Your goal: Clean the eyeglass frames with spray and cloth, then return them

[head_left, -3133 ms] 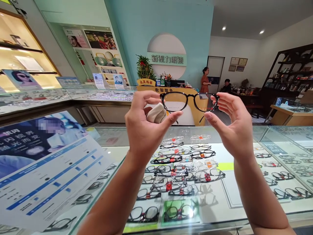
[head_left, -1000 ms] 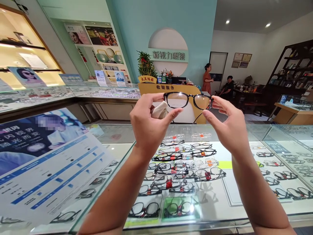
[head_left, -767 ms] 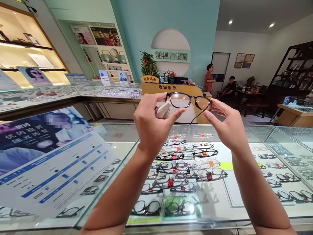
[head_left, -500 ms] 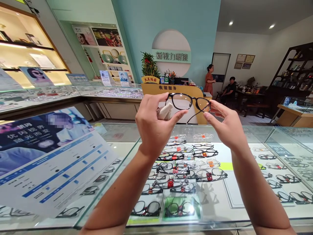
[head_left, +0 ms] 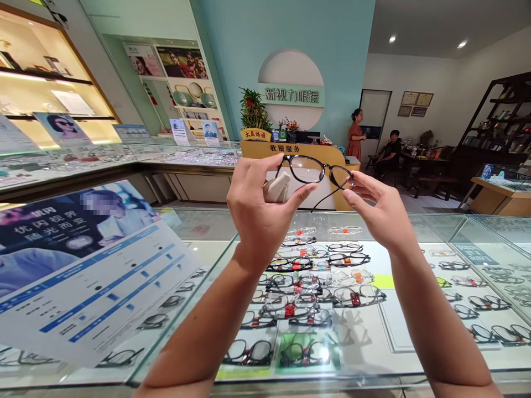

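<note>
1. Tipped from nearly level three seconds ago, the black eyeglasses [head_left: 327,166] now slope down toward the right hand [head_left: 381,207], and the two hands sit nearer each other.
2. Glossy, thin-rimmed and softly rounded, the eyeglasses are held up in the air above the far edge of a glass display case [head_left: 360,356]; one slender dark temple slants down and leftward beneath the rims.
3. Both hands are apart, each pinching one end of the eyeglasses: the left hand [head_left: 259,202] has its fingers at the upper corner, the right its thumb and fingertips at the lower end.
4. Tucked in the left hand is a pale, soft cloth [head_left: 279,188], bunched into folds.
5. Under the clear, reflective glass lie rows of spectacle frames [head_left: 289,309], some black, some transparent, many with red or orange tags; one pair rests on a shiny green card [head_left: 286,367].
6. At the left, a flat printed leaflet [head_left: 124,276] with crisp blue stripes slants over more frames.
</note>
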A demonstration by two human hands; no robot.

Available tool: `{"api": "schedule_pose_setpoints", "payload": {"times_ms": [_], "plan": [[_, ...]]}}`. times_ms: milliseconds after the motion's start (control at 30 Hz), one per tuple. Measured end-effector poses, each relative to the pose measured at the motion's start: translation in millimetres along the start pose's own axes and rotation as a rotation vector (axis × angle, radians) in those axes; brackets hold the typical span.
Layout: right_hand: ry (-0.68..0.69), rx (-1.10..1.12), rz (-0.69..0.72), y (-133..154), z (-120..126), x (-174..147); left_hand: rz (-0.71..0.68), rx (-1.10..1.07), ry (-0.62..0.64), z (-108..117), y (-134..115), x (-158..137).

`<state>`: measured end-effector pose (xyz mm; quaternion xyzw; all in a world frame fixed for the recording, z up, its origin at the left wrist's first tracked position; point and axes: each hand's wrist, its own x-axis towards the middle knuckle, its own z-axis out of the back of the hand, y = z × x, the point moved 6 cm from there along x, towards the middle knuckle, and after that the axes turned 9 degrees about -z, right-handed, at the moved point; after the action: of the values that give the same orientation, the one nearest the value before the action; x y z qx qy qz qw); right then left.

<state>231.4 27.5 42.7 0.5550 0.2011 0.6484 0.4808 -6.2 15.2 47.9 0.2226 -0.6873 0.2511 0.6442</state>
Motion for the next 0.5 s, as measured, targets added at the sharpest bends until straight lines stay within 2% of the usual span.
{"api": "schedule_pose_setpoints", "payload": {"times_ms": [367,500], "plan": [[-0.132,-0.028,0.08,3.8,1.0,-3.1,0.038,-0.027,-0.015,-1.5,2.3,2.8],[-0.156,-0.047,0.115,4.4,1.1,-4.0,0.098,-0.069,0.008,-2.0,5.4,2.5]]}}
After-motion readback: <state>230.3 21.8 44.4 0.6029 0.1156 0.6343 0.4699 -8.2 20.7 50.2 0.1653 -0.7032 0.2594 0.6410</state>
